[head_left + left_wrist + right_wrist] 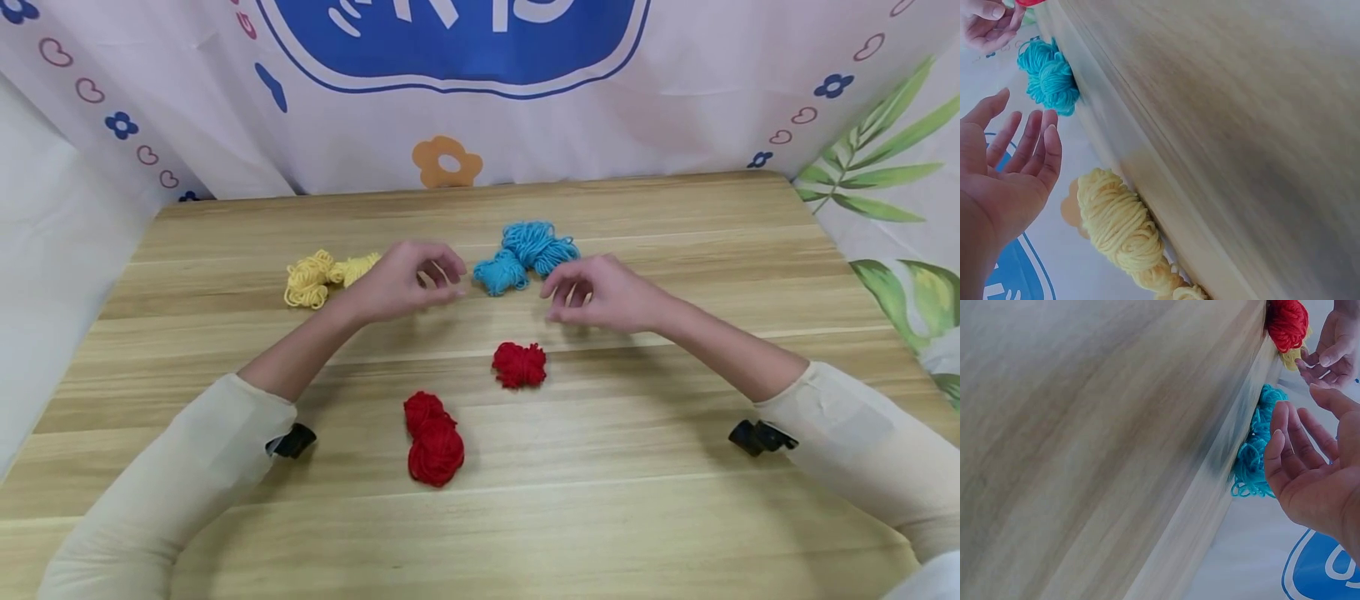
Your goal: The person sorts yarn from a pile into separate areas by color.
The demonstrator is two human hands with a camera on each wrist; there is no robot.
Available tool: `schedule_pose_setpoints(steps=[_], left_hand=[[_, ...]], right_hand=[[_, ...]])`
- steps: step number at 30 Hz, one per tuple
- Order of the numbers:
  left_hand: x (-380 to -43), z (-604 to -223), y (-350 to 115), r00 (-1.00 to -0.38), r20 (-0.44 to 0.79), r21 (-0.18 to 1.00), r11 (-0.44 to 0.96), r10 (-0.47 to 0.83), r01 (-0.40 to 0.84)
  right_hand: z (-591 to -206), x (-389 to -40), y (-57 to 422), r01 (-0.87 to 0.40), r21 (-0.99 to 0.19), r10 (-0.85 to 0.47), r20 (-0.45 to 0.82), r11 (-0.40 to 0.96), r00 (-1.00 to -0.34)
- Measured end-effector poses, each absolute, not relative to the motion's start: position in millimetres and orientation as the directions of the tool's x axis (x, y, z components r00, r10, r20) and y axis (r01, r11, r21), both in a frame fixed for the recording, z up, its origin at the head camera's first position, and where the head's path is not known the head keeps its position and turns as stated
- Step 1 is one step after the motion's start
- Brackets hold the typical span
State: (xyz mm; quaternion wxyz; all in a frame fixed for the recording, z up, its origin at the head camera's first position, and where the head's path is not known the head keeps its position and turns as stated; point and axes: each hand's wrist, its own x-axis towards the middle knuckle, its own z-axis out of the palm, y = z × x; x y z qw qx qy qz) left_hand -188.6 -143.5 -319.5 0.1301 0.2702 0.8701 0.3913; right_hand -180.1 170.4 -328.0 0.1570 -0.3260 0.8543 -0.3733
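Note:
My left hand (408, 282) hovers over the table, fingers loosely bent and holding nothing, between the yellow yarn (307, 280) and the blue yarn (534, 248). Part of the yellow yarn is hidden behind that hand in the head view. Just right of the blue yarn, my right hand (609, 293) is also raised, its fingers relaxed around nothing. Whether its fingertips touch the blue strands I cannot tell. Nearer to me lie a small red yarn bundle (520, 365) and a longer red yarn bundle (436, 448) pinched in at its middle.
The bundles lie on a wooden table (600, 525). A white curtain (675, 108) with a blue printed sign and flowers hangs along the back edge. Small black devices, the left one (292, 440) and the right one (759, 437), sit on the sleeves.

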Motion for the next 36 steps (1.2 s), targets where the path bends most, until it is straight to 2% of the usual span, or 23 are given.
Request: schedule_pose_setpoints(steps=[7,36], left_hand=[[-182,-317,-145,-0.795,0.0,0.75,0.526,0.606,0.401],[-163,-317,-158,-0.793,-0.011,0.755,0.525,0.609,0.393]], right_hand=[[-329,-179,167,-0.431,-0.748,-0.681,-0.038,0.505,-0.732],[-331,-171,154,-0.437,-0.768,-0.732,-0.06,0.468,-0.678]])
